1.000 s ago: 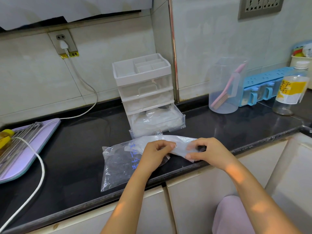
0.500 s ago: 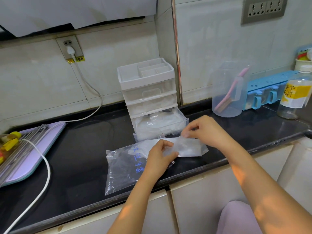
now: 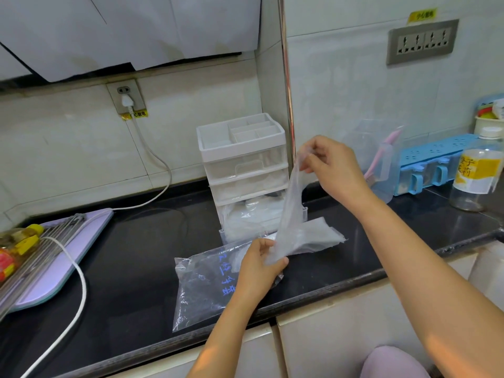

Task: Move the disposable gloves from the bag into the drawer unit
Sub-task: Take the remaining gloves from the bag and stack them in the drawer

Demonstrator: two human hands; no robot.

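Right hand (image 3: 332, 170) is raised above the surface (image 3: 136, 255), with thumb and fingers pinching the top edge of a clear glove (image 3: 290, 211). We see the glove hang down as a long strip in front of the drawer unit (image 3: 242, 159).

Left hand (image 3: 259, 268) is low, at the mouth of the bag (image 3: 204, 285), its fingers pinching the lower end of the same glove. More thin film lies spread on the surface just right of that hand; we cannot tell how many gloves it makes.

The bag lies flat near the front edge, blue writing up. The unit stands in the wall corner. Its bottom drawer (image 3: 237, 230) is pulled out and holds white film; the two above are shut.

To the right we note a jug (image 3: 381, 181) with a brush (image 3: 392, 137), a blue box (image 3: 436, 159) and a bottle (image 3: 477, 178). To the left are a board (image 3: 62, 257) and a cord (image 3: 79, 282).
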